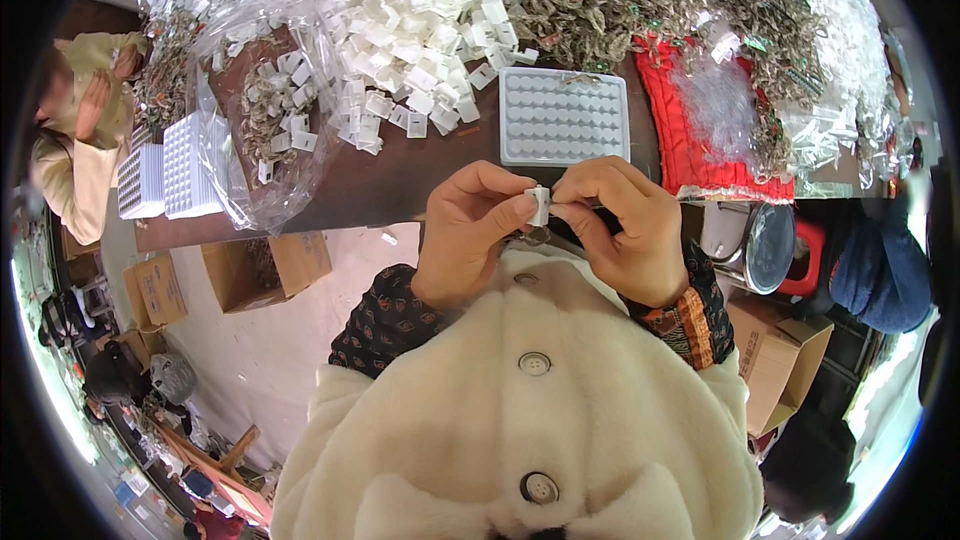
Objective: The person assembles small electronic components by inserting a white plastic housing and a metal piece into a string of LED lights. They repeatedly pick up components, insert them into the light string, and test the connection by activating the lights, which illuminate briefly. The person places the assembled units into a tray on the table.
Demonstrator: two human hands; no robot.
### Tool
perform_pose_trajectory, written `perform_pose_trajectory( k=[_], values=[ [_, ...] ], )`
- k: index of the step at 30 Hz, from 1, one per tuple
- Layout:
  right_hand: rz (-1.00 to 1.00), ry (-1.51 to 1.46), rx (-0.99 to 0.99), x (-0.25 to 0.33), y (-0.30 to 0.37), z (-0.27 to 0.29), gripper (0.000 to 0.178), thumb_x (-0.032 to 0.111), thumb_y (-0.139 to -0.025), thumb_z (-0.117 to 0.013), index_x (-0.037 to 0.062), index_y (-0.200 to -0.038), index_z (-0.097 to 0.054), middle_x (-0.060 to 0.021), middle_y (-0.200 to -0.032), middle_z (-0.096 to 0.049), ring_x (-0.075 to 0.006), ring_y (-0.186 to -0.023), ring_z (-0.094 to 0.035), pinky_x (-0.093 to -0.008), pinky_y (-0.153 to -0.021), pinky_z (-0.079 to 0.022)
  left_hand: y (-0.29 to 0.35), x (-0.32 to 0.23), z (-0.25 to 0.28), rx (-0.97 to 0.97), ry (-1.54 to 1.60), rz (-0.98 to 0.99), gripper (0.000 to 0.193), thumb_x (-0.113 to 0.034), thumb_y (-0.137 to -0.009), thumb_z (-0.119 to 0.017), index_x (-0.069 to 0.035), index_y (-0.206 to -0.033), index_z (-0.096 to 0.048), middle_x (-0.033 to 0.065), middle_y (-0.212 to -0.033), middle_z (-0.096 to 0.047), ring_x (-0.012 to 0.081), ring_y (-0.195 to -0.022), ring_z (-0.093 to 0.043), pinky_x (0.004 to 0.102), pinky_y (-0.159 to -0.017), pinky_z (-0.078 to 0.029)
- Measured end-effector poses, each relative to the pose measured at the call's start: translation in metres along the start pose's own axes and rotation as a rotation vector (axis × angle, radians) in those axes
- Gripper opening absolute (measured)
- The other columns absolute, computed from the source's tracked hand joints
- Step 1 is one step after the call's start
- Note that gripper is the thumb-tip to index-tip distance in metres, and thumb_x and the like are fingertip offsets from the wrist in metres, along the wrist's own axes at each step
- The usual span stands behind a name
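Close in front of my chest, at the table's near edge, my left hand [462,230] pinches a small white plastic piece [540,204] between thumb and fingers. My right hand [630,235] closes its thumb and forefinger on the right side of the same piece. A small clear, shiny bit hangs just below it; its kind I cannot make out. Just beyond my hands lies a white plastic tray [507,152] with rows of small round hollows. A big heap of similar white plastic pieces [425,45] spreads over the table to the far left of the tray.
Tangled grey-brown loops [625,0] are piled at the back. Red cloth [665,120] carries clear plastic bits at the right. A clear bag [300,180] and stacked white trays [190,165] stand left, near another person [75,165]. Cardboard boxes [255,275] sit below the table.
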State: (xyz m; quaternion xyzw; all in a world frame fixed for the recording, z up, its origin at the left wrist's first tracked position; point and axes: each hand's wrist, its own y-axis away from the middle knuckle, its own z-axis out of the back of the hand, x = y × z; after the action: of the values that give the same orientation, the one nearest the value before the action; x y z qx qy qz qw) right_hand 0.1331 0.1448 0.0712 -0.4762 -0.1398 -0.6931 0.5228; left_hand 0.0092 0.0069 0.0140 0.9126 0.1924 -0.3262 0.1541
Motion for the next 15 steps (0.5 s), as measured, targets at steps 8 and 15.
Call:
perform_pose_trajectory(
  k=[8, 15],
  values=[
    [-0.114, -0.211, 0.074, 0.004, -0.022, -0.011, 0.016, -0.005, -0.082, -0.071, 0.0008, -0.096, -0.068, -0.0115, -0.091, -0.068, -0.0235, -0.08, -0.066, -0.0313, -0.072, -0.053, -0.002, -0.016, 0.012, 0.062, 0.033, -0.037, 0.015, -0.004, -0.093, -0.066, 0.001, -0.106, -0.062, 0.0104, -0.097, -0.068, 0.0171, -0.085, -0.066, 0.0312, -0.078, -0.055],
    [0.122, 0.352, -0.092, -0.016, -0.061, -0.063, 0.02, 0.003, -0.083, -0.071, 0.0063, -0.101, -0.067, -0.01, -0.093, -0.067, -0.0276, -0.083, -0.065, -0.0373, -0.073, -0.051, -0.006, -0.037, 0.036, -0.273, 0.052, -0.172, 0.018, -0.013, -0.096, -0.056, -0.001, -0.109, -0.058, 0.0102, -0.1, -0.062, 0.0159, -0.067, -0.051, 0.0314, -0.067, -0.044]
  ],
)
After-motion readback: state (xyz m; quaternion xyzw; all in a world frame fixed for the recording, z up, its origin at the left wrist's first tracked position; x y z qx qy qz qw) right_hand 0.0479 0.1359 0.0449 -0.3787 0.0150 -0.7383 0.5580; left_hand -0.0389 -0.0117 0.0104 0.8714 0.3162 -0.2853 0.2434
